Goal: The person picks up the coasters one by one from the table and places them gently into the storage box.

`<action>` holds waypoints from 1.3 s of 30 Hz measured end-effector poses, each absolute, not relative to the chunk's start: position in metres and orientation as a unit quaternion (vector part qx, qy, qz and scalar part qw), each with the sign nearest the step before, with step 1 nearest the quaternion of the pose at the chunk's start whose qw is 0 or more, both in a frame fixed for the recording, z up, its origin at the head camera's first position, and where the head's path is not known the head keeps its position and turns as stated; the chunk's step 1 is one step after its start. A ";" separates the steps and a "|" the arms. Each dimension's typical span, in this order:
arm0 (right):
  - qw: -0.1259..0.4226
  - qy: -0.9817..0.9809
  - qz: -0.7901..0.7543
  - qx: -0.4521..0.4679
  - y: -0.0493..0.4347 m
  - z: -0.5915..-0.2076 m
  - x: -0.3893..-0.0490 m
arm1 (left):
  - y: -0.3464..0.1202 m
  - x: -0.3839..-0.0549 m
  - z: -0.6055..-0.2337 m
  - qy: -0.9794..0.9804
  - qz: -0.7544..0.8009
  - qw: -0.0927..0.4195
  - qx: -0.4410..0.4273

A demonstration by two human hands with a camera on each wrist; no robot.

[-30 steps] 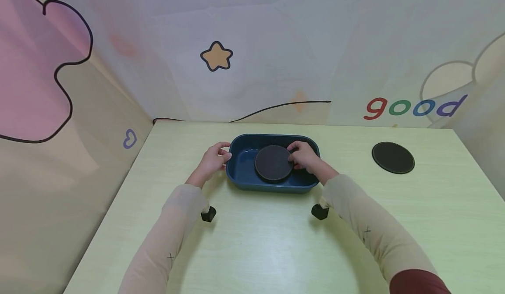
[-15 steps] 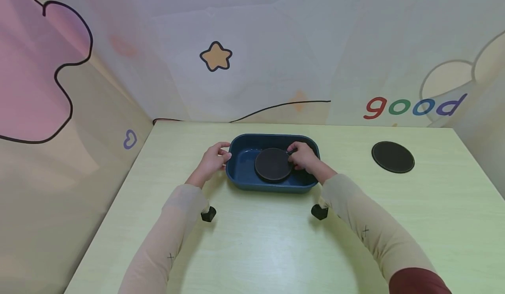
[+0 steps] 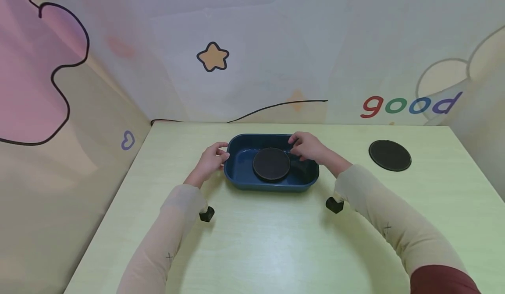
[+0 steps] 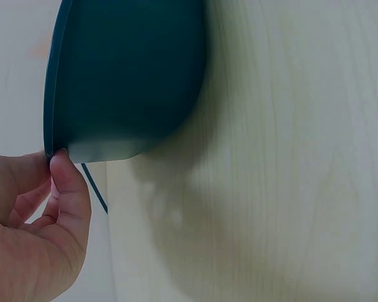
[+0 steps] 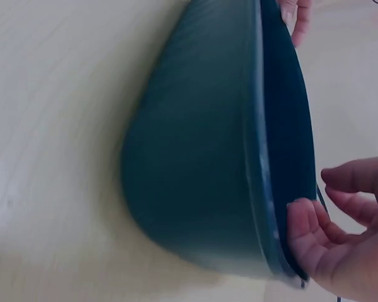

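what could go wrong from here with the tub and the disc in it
The left hand pinches the blue tub at one end, so a tug there might drag or tip it. The right hand is over the tub's other end, holding nothing, and could knock the rim. The black disc has bare tub floor beside it, so it may slide if the tub moves.

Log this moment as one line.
left grip: pinches blue tub by rim; right grip: empty, at tub's right end; dark disc: inside tub; second dark disc: on table
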State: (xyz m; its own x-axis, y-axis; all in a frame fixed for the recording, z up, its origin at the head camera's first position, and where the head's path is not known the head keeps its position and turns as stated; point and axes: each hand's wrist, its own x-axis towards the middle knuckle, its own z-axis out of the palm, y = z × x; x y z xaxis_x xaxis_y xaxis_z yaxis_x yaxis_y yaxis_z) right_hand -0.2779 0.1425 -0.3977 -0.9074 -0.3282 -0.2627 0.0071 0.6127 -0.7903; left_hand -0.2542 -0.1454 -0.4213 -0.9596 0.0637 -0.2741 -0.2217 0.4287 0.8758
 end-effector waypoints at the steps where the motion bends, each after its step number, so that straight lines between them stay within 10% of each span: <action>1: 0.198 0.875 -0.430 -0.098 0.145 -0.397 -0.278 | -0.146 -0.254 -0.421 0.835 0.532 0.134 -0.048; 39: 0.080 0.903 -0.422 0.006 0.267 -0.388 -0.289 | -0.147 -0.255 -0.425 0.834 0.533 0.135 -0.045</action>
